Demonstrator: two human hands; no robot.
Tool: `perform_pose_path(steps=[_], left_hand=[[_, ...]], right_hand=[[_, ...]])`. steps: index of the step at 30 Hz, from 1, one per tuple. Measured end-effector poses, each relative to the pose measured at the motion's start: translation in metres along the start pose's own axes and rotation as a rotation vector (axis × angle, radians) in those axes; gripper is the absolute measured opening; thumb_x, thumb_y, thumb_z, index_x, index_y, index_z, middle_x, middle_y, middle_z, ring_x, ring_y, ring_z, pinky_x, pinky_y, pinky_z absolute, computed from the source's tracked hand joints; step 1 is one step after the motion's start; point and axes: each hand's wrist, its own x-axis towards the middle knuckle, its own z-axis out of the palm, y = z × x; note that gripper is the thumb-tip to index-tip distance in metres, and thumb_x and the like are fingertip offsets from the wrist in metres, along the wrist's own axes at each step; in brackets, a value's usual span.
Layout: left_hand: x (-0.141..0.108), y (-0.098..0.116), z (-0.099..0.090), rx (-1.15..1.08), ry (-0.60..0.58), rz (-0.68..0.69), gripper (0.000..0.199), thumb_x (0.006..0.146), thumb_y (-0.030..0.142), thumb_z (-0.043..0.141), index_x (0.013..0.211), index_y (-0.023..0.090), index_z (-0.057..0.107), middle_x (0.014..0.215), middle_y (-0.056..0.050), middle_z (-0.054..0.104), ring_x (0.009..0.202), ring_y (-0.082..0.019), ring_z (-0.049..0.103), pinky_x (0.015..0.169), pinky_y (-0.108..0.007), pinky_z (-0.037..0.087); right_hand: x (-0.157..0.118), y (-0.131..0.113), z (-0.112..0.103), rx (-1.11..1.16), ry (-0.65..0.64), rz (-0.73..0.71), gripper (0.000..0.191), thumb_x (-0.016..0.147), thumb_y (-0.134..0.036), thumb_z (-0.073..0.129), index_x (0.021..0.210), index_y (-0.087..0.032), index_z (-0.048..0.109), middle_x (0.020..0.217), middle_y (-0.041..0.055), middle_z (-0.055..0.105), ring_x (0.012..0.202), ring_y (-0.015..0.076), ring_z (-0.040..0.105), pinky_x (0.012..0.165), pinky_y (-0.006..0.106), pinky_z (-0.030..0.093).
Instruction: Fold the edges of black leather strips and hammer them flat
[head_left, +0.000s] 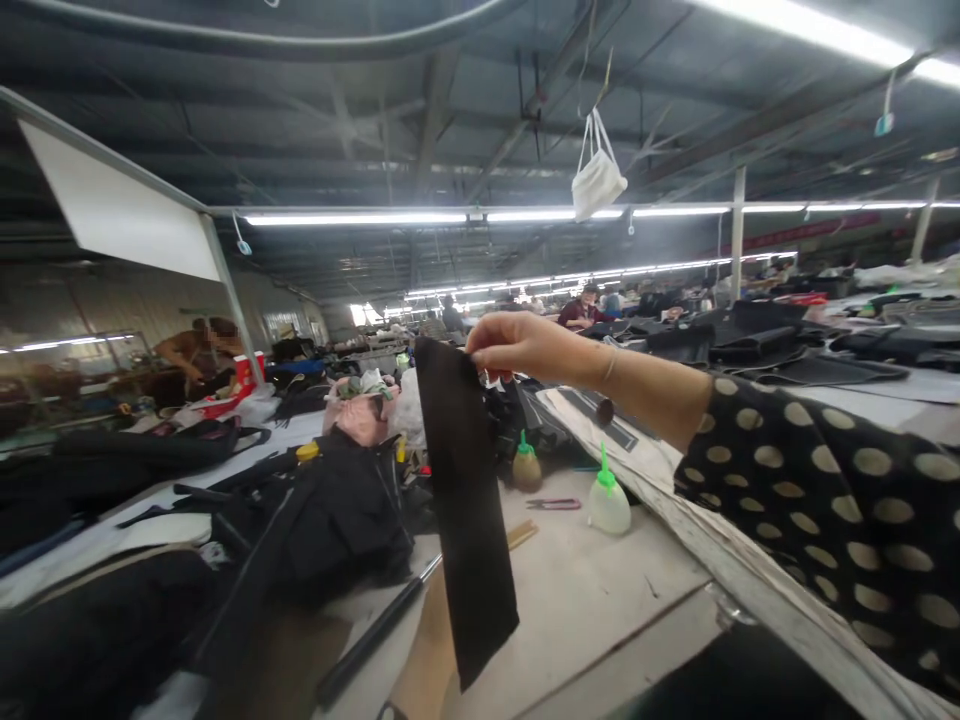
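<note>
My right hand [514, 345] pinches the top corner of a long black fabric strip [469, 510], which hangs down over the worktable [577, 590]. A polka-dot sleeve covers that forearm, and a thin band circles the wrist. Behind the strip stand two squeeze bottles with green nozzles, one brownish bottle [527, 470] and one whitish bottle [610, 505]. Between them lies a small pair of thread snips [553, 504]. A dark-handled tool [375, 635] with a metal shaft rests left of the strip's lower end. My left hand is out of the picture.
Black garments [330, 510] are heaped on the left, with a pink bag [364, 410] behind them. A white pouch [598, 180] hangs from above. One co-worker [199, 355] bends at the far left; another person [581, 308] sits farther back. Dark pieces [757, 335] cover the right-hand table.
</note>
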Motion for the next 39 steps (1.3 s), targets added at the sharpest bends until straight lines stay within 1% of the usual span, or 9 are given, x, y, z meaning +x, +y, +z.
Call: perform_pose_path(steps=[9, 12, 15, 18, 21, 25, 30, 34, 39], left_hand=[[-0.049, 0.052, 0.008, -0.345, -0.303, -0.310, 0.080, 0.074, 0.077, 0.027, 0.108, 0.013, 0.062, 0.110, -0.016, 0.064, 0.099, -0.028, 0.061, 0.091, -0.046, 0.044], [-0.056, 0.056, 0.007, -0.258, -0.344, -0.238, 0.069, 0.069, 0.069, 0.052, 0.113, 0.017, 0.060, 0.115, -0.013, 0.062, 0.109, -0.030, 0.056, 0.094, -0.044, 0.042], [-0.055, 0.057, 0.007, -0.075, -0.251, -0.171, 0.054, 0.067, 0.043, 0.069, 0.114, 0.018, 0.059, 0.115, -0.010, 0.063, 0.109, -0.028, 0.055, 0.094, -0.041, 0.042], [-0.051, 0.062, -0.002, 0.246, -0.056, -0.063, 0.039, 0.075, 0.035, 0.059, 0.108, 0.016, 0.063, 0.107, -0.008, 0.066, 0.103, -0.027, 0.058, 0.093, -0.041, 0.043], [-0.055, 0.066, -0.020, 0.731, 0.128, 0.210, 0.033, 0.081, 0.030, 0.048, 0.106, 0.015, 0.064, 0.107, -0.008, 0.066, 0.103, -0.025, 0.058, 0.094, -0.040, 0.042], [-0.076, 0.044, -0.040, 1.280, 0.108, 0.477, 0.040, 0.083, 0.016, 0.036, 0.116, 0.018, 0.059, 0.114, -0.009, 0.062, 0.106, -0.023, 0.054, 0.095, -0.041, 0.040], [-0.103, -0.008, -0.051, 1.571, -0.018, 0.299, 0.043, 0.082, 0.013, 0.036, 0.119, 0.019, 0.057, 0.110, -0.009, 0.064, 0.099, -0.024, 0.058, 0.080, -0.037, 0.048], [-0.107, -0.018, -0.054, 1.593, -0.047, 0.259, 0.040, 0.085, 0.035, 0.043, 0.120, 0.019, 0.056, 0.112, -0.010, 0.062, 0.103, -0.025, 0.056, 0.080, -0.038, 0.047], [-0.107, -0.015, -0.054, 1.629, -0.042, 0.278, 0.033, 0.085, 0.037, 0.045, 0.109, 0.021, 0.061, 0.111, -0.007, 0.062, 0.100, -0.025, 0.056, 0.079, -0.037, 0.045]], right_hand=[[-0.016, 0.001, 0.021, 0.145, -0.054, 0.051, 0.010, 0.071, -0.004, 0.057, 0.075, -0.014, 0.056, 0.063, -0.0041, 0.058, 0.052, 0.0059, 0.053, 0.045, 0.016, 0.042], [-0.018, 0.006, 0.018, 0.131, 0.004, 0.072, 0.010, 0.072, -0.004, 0.057, 0.075, -0.014, 0.055, 0.061, -0.0044, 0.056, 0.051, 0.0058, 0.052, 0.044, 0.016, 0.041], [-0.023, 0.009, 0.015, 0.115, 0.057, 0.071, 0.005, 0.075, -0.013, 0.061, 0.075, -0.015, 0.055, 0.062, -0.0033, 0.056, 0.053, 0.0071, 0.052, 0.045, 0.017, 0.040], [-0.036, 0.012, 0.011, 0.138, 0.110, 0.026, 0.017, 0.078, -0.031, 0.062, 0.076, -0.015, 0.056, 0.067, -0.0011, 0.057, 0.060, 0.0088, 0.054, 0.049, 0.019, 0.042], [-0.061, 0.032, 0.016, 0.242, 0.214, 0.005, 0.031, 0.078, -0.047, 0.059, 0.075, -0.016, 0.057, 0.072, -0.0002, 0.057, 0.065, 0.0096, 0.055, 0.054, 0.019, 0.042], [-0.120, 0.098, 0.046, 0.382, 0.359, 0.195, 0.037, 0.076, -0.054, 0.057, 0.074, -0.017, 0.056, 0.075, -0.0002, 0.057, 0.065, 0.0099, 0.052, 0.056, 0.021, 0.041], [-0.201, 0.180, 0.092, 0.414, 0.277, 0.602, 0.032, 0.063, -0.042, 0.071, 0.076, -0.017, 0.056, 0.065, -0.0028, 0.054, 0.059, 0.0097, 0.048, 0.055, 0.022, 0.038], [-0.224, 0.200, 0.102, 0.538, 0.321, 0.685, 0.046, 0.062, -0.034, 0.073, 0.102, -0.019, 0.055, 0.079, -0.0009, 0.062, 0.065, 0.0107, 0.053, 0.057, 0.022, 0.039], [-0.222, 0.202, 0.103, 0.669, 0.490, 0.717, 0.031, 0.076, -0.042, 0.060, 0.096, -0.019, 0.060, 0.083, 0.0035, 0.065, 0.075, 0.0131, 0.058, 0.069, 0.025, 0.044]])
